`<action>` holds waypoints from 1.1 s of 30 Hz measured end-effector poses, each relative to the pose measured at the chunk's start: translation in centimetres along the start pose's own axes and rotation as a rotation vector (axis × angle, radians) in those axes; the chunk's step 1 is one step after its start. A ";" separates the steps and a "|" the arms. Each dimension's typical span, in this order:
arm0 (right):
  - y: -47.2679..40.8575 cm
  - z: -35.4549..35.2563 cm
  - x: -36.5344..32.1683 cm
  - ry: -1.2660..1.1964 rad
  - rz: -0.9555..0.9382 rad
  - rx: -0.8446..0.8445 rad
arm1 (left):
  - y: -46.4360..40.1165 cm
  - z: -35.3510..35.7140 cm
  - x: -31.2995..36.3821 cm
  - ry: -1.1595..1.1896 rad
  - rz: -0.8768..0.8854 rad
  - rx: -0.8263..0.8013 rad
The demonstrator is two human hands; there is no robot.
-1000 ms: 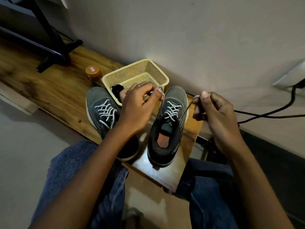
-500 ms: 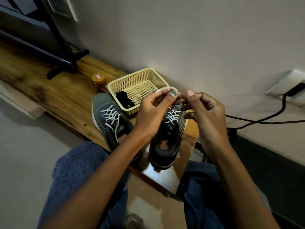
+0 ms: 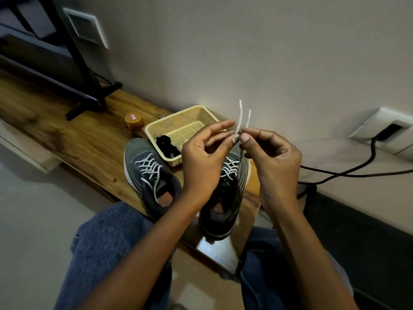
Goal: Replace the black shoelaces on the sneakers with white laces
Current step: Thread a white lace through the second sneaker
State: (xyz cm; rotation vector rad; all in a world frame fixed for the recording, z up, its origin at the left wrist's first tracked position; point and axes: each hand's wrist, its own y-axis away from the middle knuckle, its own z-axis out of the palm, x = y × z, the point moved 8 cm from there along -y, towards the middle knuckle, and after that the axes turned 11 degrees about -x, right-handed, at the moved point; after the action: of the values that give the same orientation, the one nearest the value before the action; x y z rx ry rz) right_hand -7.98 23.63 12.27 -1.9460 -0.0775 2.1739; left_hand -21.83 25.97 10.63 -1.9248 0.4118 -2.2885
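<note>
Two grey sneakers stand on the wooden bench, toes toward the wall. The left sneaker (image 3: 148,175) is threaded with a white lace. The right sneaker (image 3: 225,198) also carries white lacing, partly hidden behind my hands. My left hand (image 3: 205,159) and my right hand (image 3: 271,162) meet above the right sneaker, each pinching one end of the white lace (image 3: 240,118); both tips stick straight up side by side. Black laces (image 3: 166,147) lie bunched in the yellow basket (image 3: 196,113).
The wooden bench (image 3: 85,142) runs along the wall. A small round orange tin (image 3: 134,120) sits left of the basket. A black stand (image 3: 89,81) rests on the bench at the far left. A black cable (image 3: 348,173) trails from a wall socket at right.
My hands have come together from apart and lifted, bringing both white lace ends up side by side. The camera has tilted up a little.
</note>
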 end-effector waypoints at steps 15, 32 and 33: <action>0.3 -1.5 -1.9 0.145 -0.178 0.155 | -0.2 2.1 0.5 -0.003 0.048 -0.063; 0.6 -1.3 -2.7 0.265 -0.267 0.187 | -0.4 2.4 0.9 -0.106 0.095 -0.027; 0.7 -1.4 -2.7 0.257 -0.272 0.197 | -0.3 2.4 1.0 -0.125 0.110 -0.027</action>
State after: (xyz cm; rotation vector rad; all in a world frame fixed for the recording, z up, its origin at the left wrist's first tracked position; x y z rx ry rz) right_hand -6.45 22.28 14.64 -1.9549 -0.0774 1.6834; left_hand -19.65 25.73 12.03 -1.9914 0.5222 -2.0933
